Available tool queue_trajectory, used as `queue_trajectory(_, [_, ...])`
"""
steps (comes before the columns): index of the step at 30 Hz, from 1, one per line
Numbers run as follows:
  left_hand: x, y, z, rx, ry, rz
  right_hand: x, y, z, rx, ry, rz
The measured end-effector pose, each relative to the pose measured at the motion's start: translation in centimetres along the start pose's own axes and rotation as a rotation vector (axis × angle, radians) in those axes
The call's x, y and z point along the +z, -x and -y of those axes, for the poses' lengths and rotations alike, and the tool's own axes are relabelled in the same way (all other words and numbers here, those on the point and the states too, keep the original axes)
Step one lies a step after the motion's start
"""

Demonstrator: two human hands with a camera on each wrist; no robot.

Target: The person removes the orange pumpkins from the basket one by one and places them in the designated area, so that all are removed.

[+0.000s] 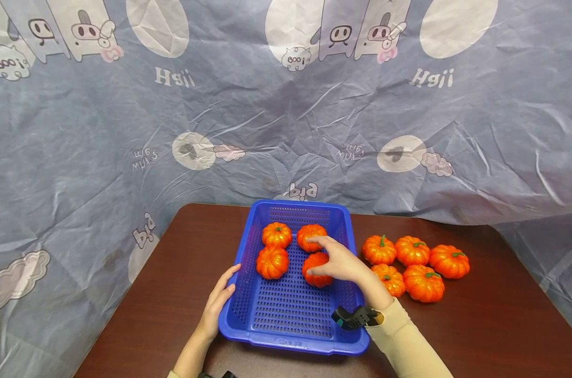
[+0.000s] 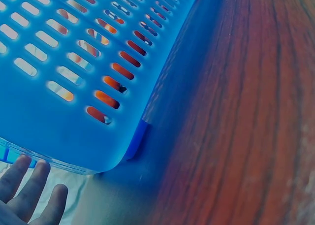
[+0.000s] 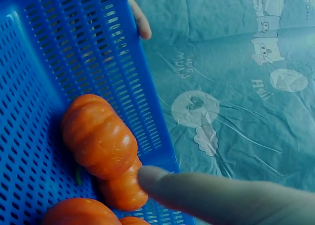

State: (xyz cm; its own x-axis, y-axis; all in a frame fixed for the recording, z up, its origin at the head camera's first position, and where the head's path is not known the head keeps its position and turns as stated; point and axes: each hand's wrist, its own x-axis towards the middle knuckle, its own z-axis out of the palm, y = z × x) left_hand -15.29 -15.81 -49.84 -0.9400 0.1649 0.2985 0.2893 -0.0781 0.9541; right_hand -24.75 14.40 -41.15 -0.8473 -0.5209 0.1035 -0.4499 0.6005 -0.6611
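My right hand [image 1: 338, 260] reaches into the blue plastic basket [image 1: 290, 342]. Its fingers and thumb are spread over the two pumpkins on the right: the fingertips overlap the far pumpkin [image 1: 309, 231], the thumb crosses the near one [image 1: 316, 281]. In the right wrist view one straight digit [image 3: 197, 185] extends above the pumpkins. Two more orange pumpkins, one nearer [image 1: 272, 262] and one farther [image 1: 276, 234], sit along the basket's left side. My left hand [image 1: 216, 304] rests its extended fingers against the basket's left outer wall, close to the rim.
Several orange pumpkins [image 1: 423, 283] with green stems are grouped on the brown table [image 1: 494, 325] right of the basket, beside my right forearm. A grey-blue printed cloth [image 1: 276, 115] hangs behind the table and at its sides.
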Motion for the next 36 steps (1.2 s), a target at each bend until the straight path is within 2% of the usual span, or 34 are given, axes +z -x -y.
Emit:
queue_trajectory(19, [-0.04,0.0,0.12,0.006,0.007,0.005,0.71,-0.17,-0.34,0.027,0.149,0.062])
queue_trajectory(28, [0.0,0.02,0.04,-0.001,0.01,0.021,0.76,0.02,-0.04,0.071,0.209,0.155])
queue_trajectory(36, [0.0,0.02,-0.06,0.014,0.006,0.028,0.79,0.21,-0.07,0.034,0.233,0.187])
